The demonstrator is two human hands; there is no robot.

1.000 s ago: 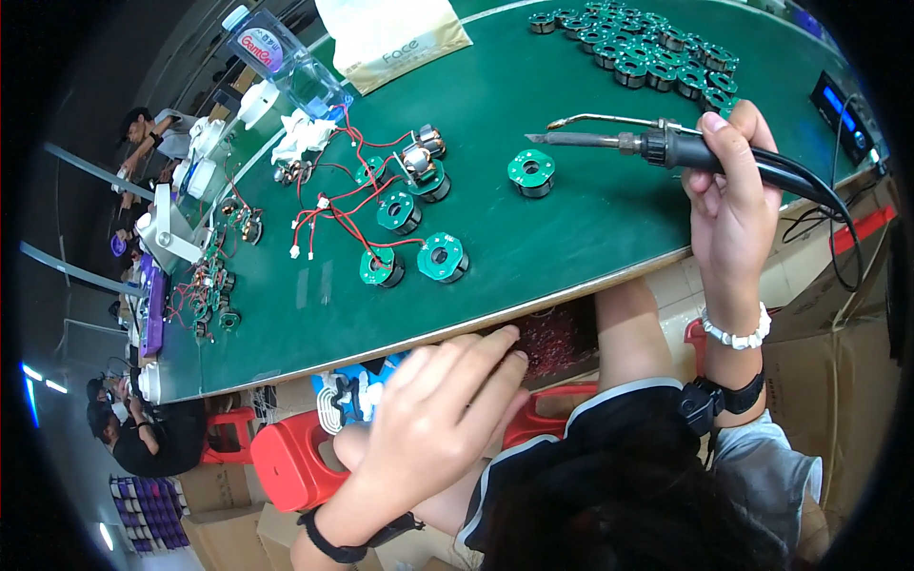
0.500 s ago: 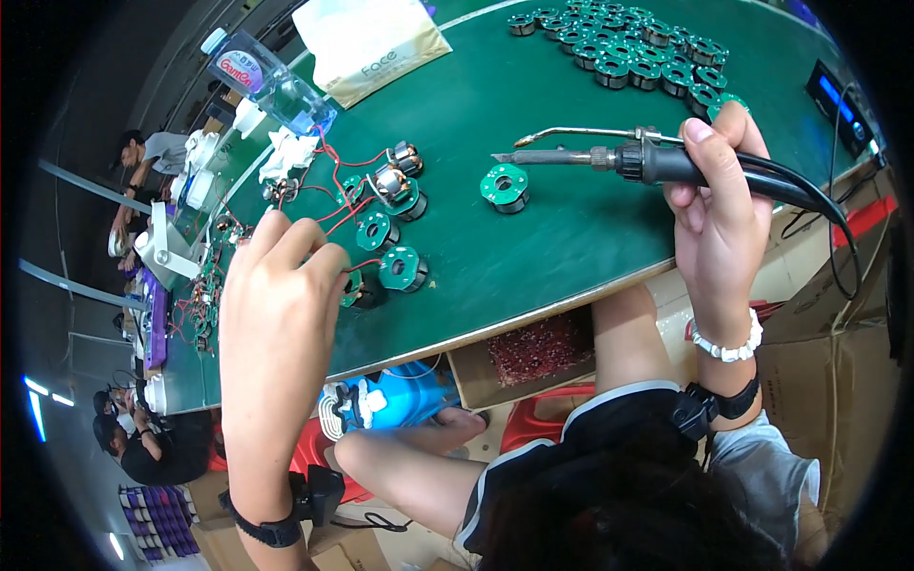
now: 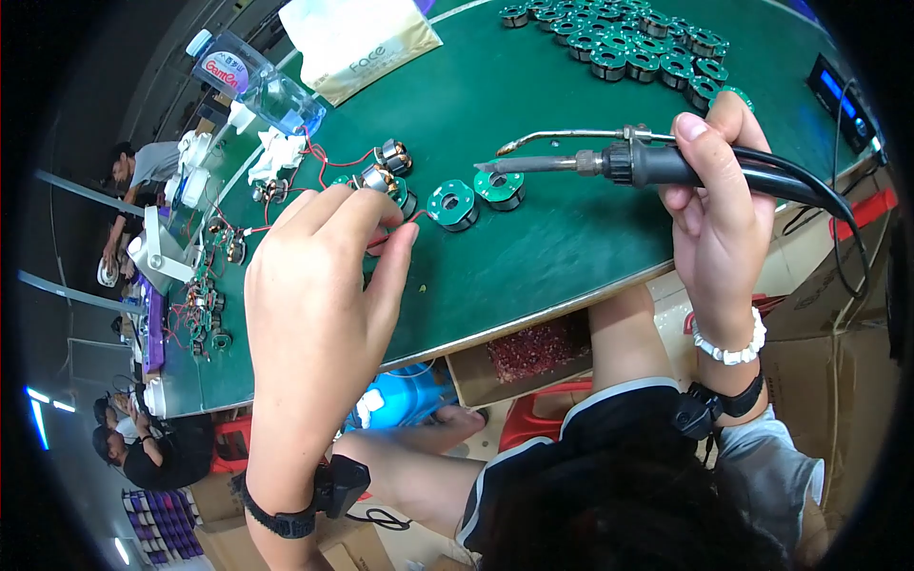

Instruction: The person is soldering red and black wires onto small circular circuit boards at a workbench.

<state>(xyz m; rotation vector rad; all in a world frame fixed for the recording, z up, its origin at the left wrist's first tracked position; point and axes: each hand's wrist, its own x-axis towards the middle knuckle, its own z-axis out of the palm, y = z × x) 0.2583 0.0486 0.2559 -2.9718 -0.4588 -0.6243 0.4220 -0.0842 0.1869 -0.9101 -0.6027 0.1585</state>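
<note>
The likeliest mishap is a burn or a scorched wire: the soldering iron points its hot end leftward, toward the left hand, and a small swing could bring it against skin or the red wire by those fingers. A tug on that wire might also drag the near circuit-board ring into its neighbour, the far circuit-board ring, just to its right on the green table. The iron's tip overlaps the far ring in view; whether they touch cannot be told. The right hand grasps the iron's handle, thumb along the top, wrist upright, keeping the shaft nearly level beneath a bent metal tube. The left forearm rises from the lower edge, back of the hand up, fingers curled and thumb reaching toward the near ring; whether they actually pinch the wire is unclear.
</note>
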